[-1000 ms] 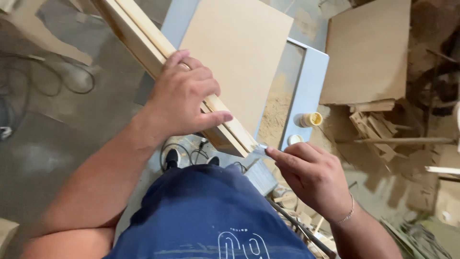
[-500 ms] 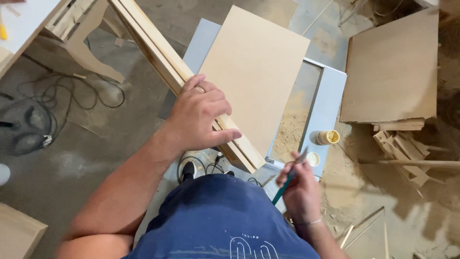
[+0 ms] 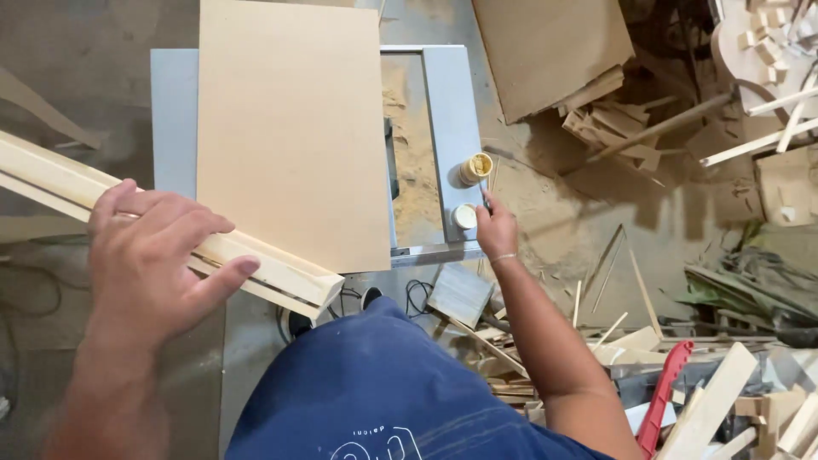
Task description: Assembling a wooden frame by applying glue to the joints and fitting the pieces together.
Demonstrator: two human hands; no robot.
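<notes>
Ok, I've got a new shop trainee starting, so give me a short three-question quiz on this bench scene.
1. True or false: the left hand grips a length of pale wooden moulding.
2. Which thing is nearest the right hand? A) the red-handled tool B) the small round lid C) the heap of offcuts
3. Fill in: the large fibreboard panel lies on the grey ____.

Key: 1 true; 2 B; 3 saw table.
</notes>
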